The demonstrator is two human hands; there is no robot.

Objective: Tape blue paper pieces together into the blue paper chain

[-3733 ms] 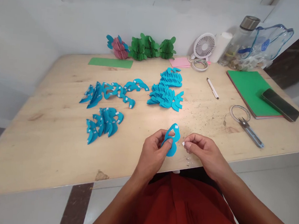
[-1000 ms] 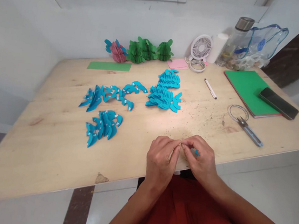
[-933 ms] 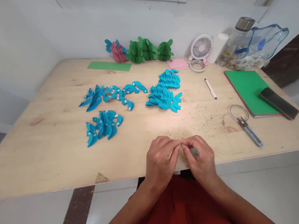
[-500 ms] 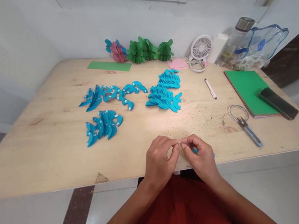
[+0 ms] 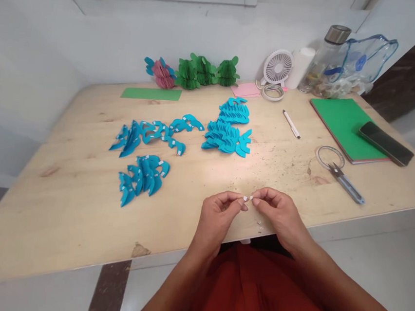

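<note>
My left hand (image 5: 220,215) is closed in a pinch, with a tiny white piece of tape (image 5: 245,198) at its fingertips. Facing it, my right hand (image 5: 278,213) pinches another tiny white piece (image 5: 251,197), a small gap away. Both hands are just above the table's front edge. To the left lies a group of cut blue paper pieces (image 5: 149,172) dotted with small white squares, and a second such group (image 5: 132,138) sits behind it. Folded blue paper pieces (image 5: 222,136) without visible squares are stacked beyond my hands.
Thread snips (image 5: 347,183) lie by a tape roll (image 5: 330,157) on the right. Further back are a pen (image 5: 291,123), green paper (image 5: 349,130) with a phone (image 5: 387,142), a small fan (image 5: 277,67) and a bottle (image 5: 323,59). Green paper figures (image 5: 203,72) stand along the wall.
My fingertips were together at one small pale bit; now they are slightly apart, each holding a white piece. The blue paper glimpsed beneath my right hand no longer shows.
</note>
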